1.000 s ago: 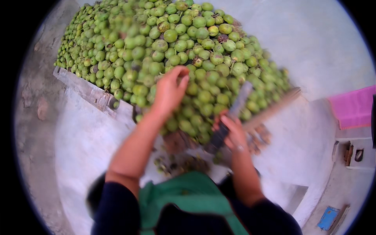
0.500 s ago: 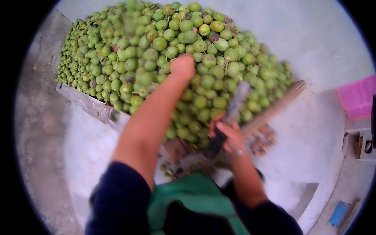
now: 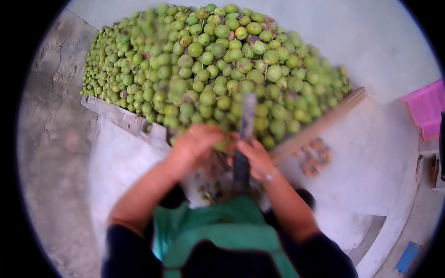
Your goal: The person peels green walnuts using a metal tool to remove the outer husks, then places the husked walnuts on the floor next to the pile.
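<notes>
Left fingers [image 3: 211, 134] have neared the long, straight-edged knife [image 3: 247, 121].

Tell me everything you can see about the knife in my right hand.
The knife has a long, straight, grey, mottled blade, apparently metal, and a dark handle. The right hand grips it, blade pointing forward toward the fruit. Blur hides its edge and whether the left hand touches it.
</notes>
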`<state>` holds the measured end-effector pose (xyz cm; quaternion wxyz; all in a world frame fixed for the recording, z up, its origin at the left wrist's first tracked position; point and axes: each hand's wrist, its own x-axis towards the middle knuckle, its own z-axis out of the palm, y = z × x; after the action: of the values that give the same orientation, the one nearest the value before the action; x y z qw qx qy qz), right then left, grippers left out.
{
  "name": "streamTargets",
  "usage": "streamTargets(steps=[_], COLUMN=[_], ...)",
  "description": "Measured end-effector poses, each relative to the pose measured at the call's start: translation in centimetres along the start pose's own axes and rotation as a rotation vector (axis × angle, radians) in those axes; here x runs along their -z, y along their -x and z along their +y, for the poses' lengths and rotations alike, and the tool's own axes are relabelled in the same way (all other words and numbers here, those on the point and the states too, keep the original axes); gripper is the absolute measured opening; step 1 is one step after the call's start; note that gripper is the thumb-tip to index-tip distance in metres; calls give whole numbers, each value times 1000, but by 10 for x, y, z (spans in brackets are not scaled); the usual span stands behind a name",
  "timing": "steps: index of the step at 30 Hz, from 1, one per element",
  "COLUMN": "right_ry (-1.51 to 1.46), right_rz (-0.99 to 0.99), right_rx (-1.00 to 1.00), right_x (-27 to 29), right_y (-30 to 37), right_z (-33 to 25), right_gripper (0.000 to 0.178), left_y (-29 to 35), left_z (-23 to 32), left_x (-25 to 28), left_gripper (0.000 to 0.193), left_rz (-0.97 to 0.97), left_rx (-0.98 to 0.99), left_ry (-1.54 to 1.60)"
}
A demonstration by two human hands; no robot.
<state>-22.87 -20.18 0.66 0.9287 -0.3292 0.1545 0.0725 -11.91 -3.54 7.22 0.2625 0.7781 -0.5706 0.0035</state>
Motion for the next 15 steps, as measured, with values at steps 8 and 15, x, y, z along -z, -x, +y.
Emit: streamTargets(steps=[8,15], right_ry=[226,458], right_rz=[-231,-253], right_rx=[-72,25], right_x=[-18,-20], right_y=[15,16], right_z=[50,64], right_gripper=[45,46], left_y=[86,95], left_z=[47,40], left_x=[8,-19], left_gripper=[49,41], left_rz=[-3,-166], left_rx=[453,890], left_ry=[302,636])
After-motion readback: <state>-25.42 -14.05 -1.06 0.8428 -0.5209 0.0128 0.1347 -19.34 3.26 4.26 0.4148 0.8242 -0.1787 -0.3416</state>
